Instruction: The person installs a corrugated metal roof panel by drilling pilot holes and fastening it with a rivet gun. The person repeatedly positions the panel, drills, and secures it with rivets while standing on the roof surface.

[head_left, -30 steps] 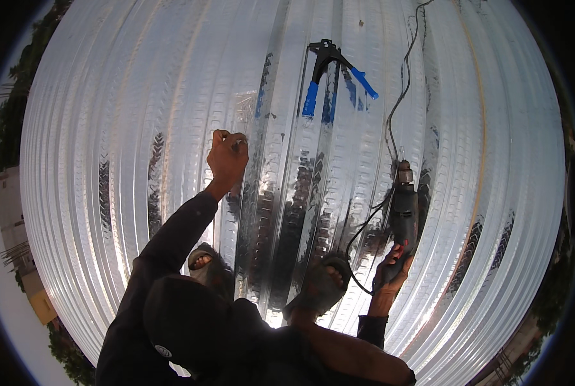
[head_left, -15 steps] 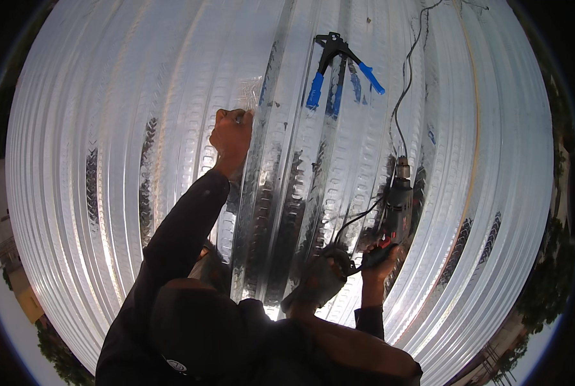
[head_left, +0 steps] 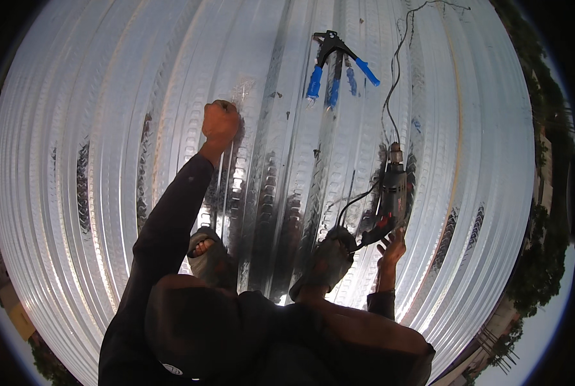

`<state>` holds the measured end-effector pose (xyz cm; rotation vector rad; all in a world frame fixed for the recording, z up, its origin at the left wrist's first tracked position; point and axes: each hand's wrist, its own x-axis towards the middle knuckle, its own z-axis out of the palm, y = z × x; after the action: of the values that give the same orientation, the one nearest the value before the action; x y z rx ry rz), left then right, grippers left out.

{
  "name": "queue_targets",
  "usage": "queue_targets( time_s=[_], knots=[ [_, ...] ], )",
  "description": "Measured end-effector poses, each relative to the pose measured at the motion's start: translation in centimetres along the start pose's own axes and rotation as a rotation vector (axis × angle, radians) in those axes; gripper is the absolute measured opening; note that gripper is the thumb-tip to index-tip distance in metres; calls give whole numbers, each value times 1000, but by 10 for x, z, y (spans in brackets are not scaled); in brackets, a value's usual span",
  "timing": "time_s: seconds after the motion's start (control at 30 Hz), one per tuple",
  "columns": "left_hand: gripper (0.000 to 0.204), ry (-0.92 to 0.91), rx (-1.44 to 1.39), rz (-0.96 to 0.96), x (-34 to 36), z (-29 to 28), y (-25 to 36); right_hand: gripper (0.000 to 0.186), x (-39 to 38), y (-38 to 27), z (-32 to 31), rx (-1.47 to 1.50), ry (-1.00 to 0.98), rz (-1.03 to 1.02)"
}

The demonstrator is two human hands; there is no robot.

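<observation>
My left hand [head_left: 222, 121] rests at the ribbed, shiny metal sheet [head_left: 268, 71], left of centre. Its fingers are curled into a fist; whatever they hold, if anything, is hidden. At the right, a corded drill [head_left: 393, 196] in black and red lies on the sheet, its chuck pointing away from me. Just behind its handle, my right hand [head_left: 392, 248] has its fingers apart, with nothing gripped. Farther off lies a black hand riveter [head_left: 330, 48] with blue handles spread open, mirrored in the metal.
A thin dark cable [head_left: 390, 103] runs across the sheet from near the drill's chuck to the far side. The drill's own cord [head_left: 348, 211] loops toward my right foot [head_left: 326, 260]. My left foot [head_left: 211, 257] is on the ribs. Trees [head_left: 538, 270] stand beyond the right edge.
My right hand has let go of the drill's handle and opened its fingers. My left hand has shifted slightly left and away, still closed. The view has shifted a little.
</observation>
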<state>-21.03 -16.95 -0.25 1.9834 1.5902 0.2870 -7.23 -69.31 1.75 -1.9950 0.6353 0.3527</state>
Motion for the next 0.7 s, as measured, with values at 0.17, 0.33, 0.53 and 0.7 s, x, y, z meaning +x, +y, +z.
queue_targets(
  time_s=[0.17,0.33,0.53,0.7],
  knots=[
    [27,-160,15,50,-7,-30,-8,49,-6,-19,0,-115,-45,-619],
    [14,49,-60,369,-33,-35,-35,43,-71,-86,62,-253,8,-840],
    [12,151,-209,533,-45,-17,-72,47,-144,-105,202,-164,-789,-543],
    [13,94,-199,542,-48,-10,-74,41,-181,-122,333,-178,-1147,-478]
  ],
)
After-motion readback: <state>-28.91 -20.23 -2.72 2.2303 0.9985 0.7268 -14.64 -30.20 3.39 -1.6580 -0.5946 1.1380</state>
